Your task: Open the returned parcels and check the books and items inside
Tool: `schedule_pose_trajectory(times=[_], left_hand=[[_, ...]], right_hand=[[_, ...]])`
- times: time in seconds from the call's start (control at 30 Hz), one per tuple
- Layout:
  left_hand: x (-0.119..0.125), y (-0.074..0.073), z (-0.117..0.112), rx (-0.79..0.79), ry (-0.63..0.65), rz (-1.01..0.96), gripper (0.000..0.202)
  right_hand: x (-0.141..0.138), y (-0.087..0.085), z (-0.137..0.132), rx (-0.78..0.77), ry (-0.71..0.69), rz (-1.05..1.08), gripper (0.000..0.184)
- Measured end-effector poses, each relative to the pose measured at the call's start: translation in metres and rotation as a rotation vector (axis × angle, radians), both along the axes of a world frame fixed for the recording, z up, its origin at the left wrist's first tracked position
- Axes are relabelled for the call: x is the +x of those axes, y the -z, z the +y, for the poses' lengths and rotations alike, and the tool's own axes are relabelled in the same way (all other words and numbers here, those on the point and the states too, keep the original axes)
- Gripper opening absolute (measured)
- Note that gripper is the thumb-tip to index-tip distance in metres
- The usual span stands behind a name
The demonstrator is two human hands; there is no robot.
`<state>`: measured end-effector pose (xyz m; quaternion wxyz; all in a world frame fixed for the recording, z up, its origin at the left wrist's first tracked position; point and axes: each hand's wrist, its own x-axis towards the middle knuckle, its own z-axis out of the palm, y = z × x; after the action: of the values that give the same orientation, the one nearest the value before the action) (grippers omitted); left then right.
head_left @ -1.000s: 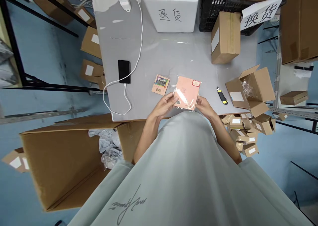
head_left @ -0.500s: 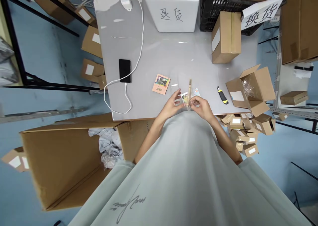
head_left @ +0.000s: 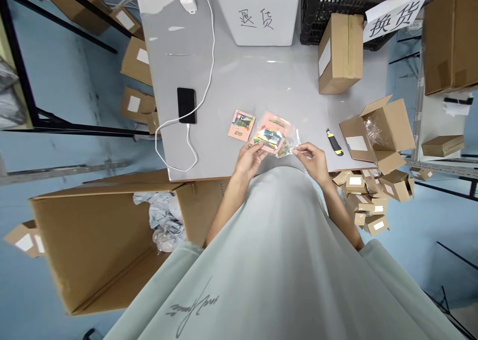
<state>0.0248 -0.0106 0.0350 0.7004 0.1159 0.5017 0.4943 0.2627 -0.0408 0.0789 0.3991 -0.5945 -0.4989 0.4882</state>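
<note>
A pink card (head_left: 275,126) with a colourful picture lies tilted in front of me, with clear plastic wrap over or around it. At its lower left corner the fingers of my left hand (head_left: 249,160) are closed on it. My right hand (head_left: 312,160) pinches the edge of a clear plastic wrapper (head_left: 287,148) that reaches out from under the card's right side. Whether card and wrapper are one piece, I cannot tell. Just left of them, a similar pink card (head_left: 242,125) rests flat on the table.
On the grey table (head_left: 239,76) are a black phone (head_left: 186,106) with a white cable, a box cutter (head_left: 334,142), an opened carton (head_left: 384,131) and a closed carton (head_left: 340,54). A white bin (head_left: 257,29) and black crate (head_left: 321,16) stand behind. A large box (head_left: 93,250) sits lower left.
The thin item that stood edge-on between my hands is now turned so its pink face shows. My right hand has moved slightly right, and my left fingers have closed on the card.
</note>
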Motion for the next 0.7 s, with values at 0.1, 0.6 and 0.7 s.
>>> schedule_pose_trajectory(times=[0.1,0.6,0.7], left_hand=[[-0.008,0.003,0.003,-0.034,-0.079,-0.054,0.04],[-0.028,0.02,0.003,0.036,0.061,0.116,0.06],[-0.03,0.019,0.003,0.066,0.108,0.116,0.061]], right_hand=[[0.011,0.01,0.0,-0.08,0.15,0.079,0.049],[0.012,0.011,0.007,-0.012,0.195,0.024,0.065],[0.009,0.005,0.01,0.039,0.257,-0.041,0.06]])
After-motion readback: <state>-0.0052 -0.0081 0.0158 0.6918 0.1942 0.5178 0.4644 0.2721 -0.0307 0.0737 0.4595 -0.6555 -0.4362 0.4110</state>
